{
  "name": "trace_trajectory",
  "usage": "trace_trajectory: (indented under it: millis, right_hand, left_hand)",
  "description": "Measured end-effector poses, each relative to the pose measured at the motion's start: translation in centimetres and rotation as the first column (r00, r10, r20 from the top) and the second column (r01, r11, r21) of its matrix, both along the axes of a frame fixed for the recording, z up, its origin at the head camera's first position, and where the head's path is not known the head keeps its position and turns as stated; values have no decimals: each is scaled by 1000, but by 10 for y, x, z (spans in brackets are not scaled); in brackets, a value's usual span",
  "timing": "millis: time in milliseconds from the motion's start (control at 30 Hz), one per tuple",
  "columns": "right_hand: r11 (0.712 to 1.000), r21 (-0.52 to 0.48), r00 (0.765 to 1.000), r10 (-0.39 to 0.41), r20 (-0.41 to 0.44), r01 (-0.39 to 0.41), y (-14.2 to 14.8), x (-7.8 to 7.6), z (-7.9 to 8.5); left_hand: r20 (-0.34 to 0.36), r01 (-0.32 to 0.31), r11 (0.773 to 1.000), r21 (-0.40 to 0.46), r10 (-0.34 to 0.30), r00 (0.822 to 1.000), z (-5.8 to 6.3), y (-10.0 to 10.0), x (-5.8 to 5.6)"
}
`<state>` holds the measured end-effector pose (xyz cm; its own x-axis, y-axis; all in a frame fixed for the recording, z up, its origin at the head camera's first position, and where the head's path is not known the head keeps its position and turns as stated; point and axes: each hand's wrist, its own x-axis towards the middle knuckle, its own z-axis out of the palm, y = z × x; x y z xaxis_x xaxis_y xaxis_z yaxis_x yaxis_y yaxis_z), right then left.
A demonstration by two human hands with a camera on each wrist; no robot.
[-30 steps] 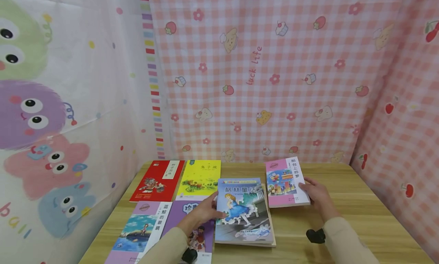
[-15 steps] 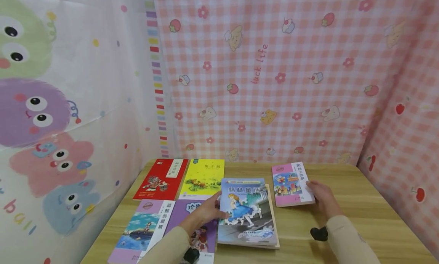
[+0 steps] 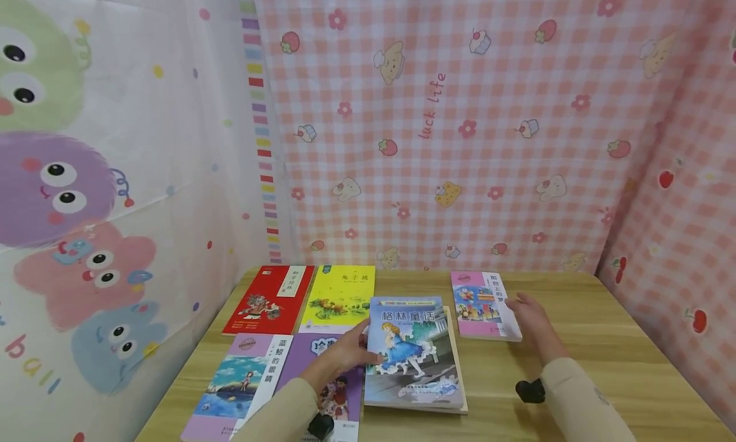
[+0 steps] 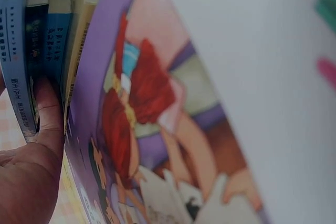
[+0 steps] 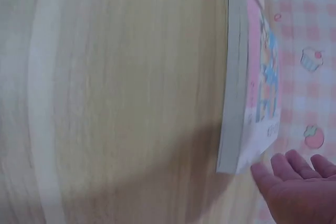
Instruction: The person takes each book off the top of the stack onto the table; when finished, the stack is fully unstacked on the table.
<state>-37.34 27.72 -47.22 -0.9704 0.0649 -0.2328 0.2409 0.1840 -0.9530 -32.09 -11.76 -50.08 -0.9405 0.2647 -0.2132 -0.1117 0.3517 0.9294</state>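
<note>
My left hand (image 3: 343, 354) grips the left edge of a small stack of books, thumb on top. Uppermost is a blue storybook (image 3: 411, 346) with a girl in a blue dress; a cream-edged book (image 3: 463, 400) shows beneath. In the left wrist view, a finger presses among the spines of the stacked books (image 4: 55, 35). At the back right, a pink book (image 3: 480, 306) with a white title strip lies flat. Beside its right edge is my right hand (image 5: 302, 190), its fingers extended and holding nothing. Whether a fingertip still touches the cover, I cannot tell.
On the wooden table's (image 3: 604, 359) left lie a red book (image 3: 261, 301) and a yellow book (image 3: 339, 298) at the back. A blue-whale-style pink-edged book (image 3: 236, 384) and a purple book (image 3: 339, 397) lie in front. Curtains (image 3: 460, 142) hang behind and at the sides.
The pink book has come down flat on the table at the back right, and my right hand has let go of it. My left hand keeps its grip on the stack.
</note>
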Motion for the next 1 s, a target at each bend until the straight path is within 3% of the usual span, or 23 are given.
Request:
trace_trajectory:
  millis: [233,467,700,1000]
  right_hand:
    - [996,-81,999,24,-31,-27,-29,11,8]
    - [987,-144,996,64,-60,-72,-59,23,3]
    - [992,-90,992,86,-92,-94,-82,39,-6]
    - [988,-109,988,97,-120,-110,-93,57,-21]
  left_hand:
    - [-13,15,1000,-5,-15,1000,0,-1,-1]
    - [-22,28,1000,-8,-28,999,0,-1,-2]
    - [-21,23,999,-44,-24,999,0,-6,3]
    - [-39,77,997,-25,-78,996,3,-21,9]
